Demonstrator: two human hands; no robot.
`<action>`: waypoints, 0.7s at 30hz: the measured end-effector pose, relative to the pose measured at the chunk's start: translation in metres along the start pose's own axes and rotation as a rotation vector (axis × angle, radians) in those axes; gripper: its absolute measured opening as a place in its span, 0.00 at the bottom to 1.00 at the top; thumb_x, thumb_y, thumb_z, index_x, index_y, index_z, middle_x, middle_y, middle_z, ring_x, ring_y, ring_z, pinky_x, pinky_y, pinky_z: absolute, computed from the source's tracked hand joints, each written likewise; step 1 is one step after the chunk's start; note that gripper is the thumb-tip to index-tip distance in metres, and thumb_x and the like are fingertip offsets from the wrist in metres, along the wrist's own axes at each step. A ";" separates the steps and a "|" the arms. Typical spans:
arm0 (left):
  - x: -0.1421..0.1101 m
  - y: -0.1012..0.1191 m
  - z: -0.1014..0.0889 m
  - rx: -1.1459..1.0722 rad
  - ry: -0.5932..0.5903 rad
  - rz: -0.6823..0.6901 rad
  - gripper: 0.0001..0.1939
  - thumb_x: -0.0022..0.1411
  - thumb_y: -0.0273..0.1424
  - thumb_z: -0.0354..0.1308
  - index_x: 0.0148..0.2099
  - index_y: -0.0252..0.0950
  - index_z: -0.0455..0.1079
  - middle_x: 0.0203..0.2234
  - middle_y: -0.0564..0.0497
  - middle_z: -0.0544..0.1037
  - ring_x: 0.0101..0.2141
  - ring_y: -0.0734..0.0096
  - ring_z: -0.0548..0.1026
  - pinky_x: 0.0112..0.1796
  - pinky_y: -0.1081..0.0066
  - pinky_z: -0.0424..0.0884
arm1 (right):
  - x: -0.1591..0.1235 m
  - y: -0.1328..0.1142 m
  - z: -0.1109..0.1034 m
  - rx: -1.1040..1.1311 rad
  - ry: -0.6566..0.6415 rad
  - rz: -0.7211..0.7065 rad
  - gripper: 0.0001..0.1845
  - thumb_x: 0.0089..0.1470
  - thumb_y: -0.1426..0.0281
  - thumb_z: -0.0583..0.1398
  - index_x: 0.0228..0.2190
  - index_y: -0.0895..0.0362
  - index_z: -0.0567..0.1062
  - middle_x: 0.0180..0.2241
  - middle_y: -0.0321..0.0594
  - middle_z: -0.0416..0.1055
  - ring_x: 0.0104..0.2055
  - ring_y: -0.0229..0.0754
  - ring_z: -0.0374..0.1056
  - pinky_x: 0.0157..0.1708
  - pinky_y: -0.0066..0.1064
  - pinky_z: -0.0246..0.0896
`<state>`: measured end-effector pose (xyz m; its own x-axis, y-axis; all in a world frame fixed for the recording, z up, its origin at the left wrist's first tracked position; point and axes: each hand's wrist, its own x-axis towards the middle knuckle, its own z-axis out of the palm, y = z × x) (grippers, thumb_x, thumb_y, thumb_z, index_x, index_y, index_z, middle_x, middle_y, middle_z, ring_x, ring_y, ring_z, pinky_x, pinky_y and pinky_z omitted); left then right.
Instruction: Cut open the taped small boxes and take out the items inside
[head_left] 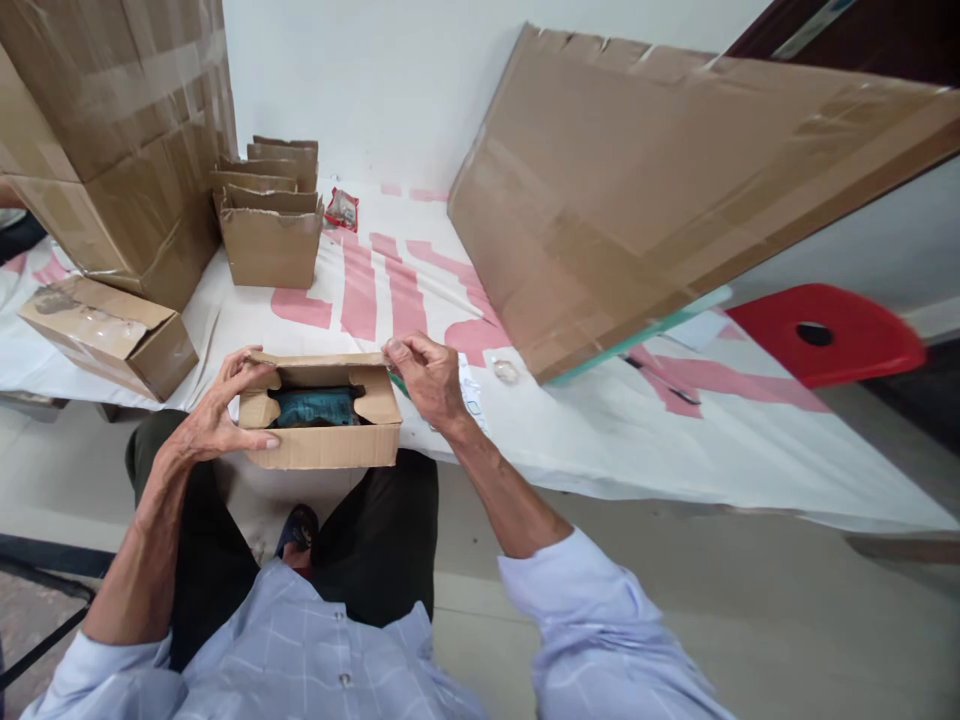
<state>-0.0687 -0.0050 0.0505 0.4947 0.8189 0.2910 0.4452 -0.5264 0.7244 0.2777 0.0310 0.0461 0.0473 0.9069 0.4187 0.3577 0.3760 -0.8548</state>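
A small brown cardboard box (324, 448) is held at the table's near edge, above my lap. Its top is open and the end flaps fold inward. Inside lies a dark blue-green packet (315, 407), partly covered by the flaps; I cannot make out what it contains. My left hand (219, 412) grips the box's left end, thumb on the front wall and fingers at the back. At the back right corner, my right hand (429, 380) pinches the edge of the raised lid flap (330, 359).
Several open cardboard boxes (270, 245) stand in a row behind. A taped box (105, 330) lies left, beside tall cartons (150, 130). A small red packet (343, 210) sits near the wall. A large cardboard sheet (645, 180) leans at right, near a red stool (832, 335).
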 end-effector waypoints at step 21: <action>0.007 -0.003 0.005 0.024 -0.010 -0.113 0.65 0.48 0.59 0.77 0.80 0.45 0.54 0.69 0.39 0.59 0.70 0.36 0.62 0.71 0.35 0.57 | -0.009 0.074 -0.022 -0.901 -0.100 0.334 0.14 0.66 0.68 0.54 0.46 0.59 0.77 0.49 0.57 0.76 0.51 0.56 0.71 0.48 0.44 0.67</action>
<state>-0.0628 0.0015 0.0471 0.4481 0.8709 0.2019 0.5162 -0.4364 0.7369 0.3242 0.0469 -0.0146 0.2118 0.9682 0.1333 0.9235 -0.1537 -0.3515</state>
